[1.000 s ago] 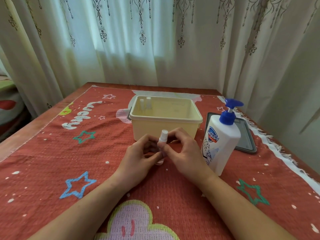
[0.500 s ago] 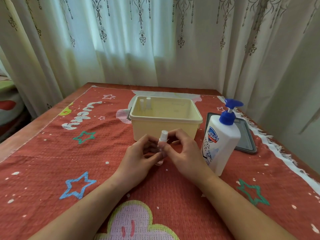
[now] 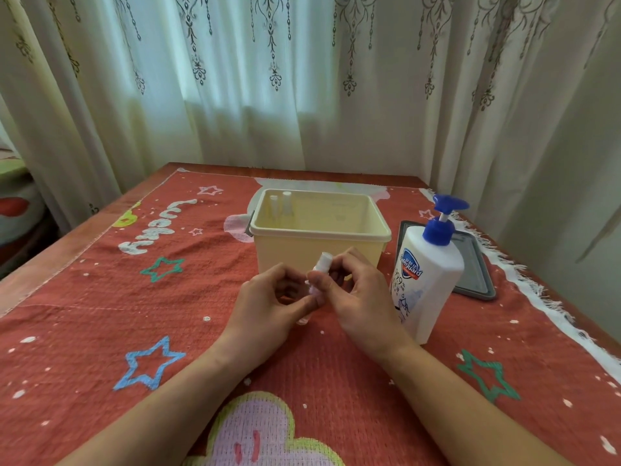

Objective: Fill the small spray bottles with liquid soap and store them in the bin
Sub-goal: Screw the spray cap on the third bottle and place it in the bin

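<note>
Change over the last second: very little. Both hands remain in front of the bin [image 3: 302, 253]; only the white top of the small spray bottle [image 3: 323, 264] has drifted slightly toward 3 o'clock.

Grip: the left hand [image 3: 265, 304] holds the bottle's lower body with curled fingers. The right hand [image 3: 363, 297] pinches the upper part near the cap. The bottle stands roughly upright between them, above the red cloth [image 3: 100, 314].

Judgement: small finger shifts with no travel suggest the cap is being turned. Whether it is going on or coming off cannot be told, and neither can the fill level.

The bin lies at 12 o'clock from the hands. Two stored bottles [image 3: 279, 205] stand in its 11 o'clock corner. A soap bottle [image 3: 430, 284] stands at 3 o'clock and a grey lid [image 3: 477, 264] at 2 o'clock.

Writing: the soap label reads "Safeguard", with "99.9%" beneath. The cloth's white lettering could not be read.
</note>
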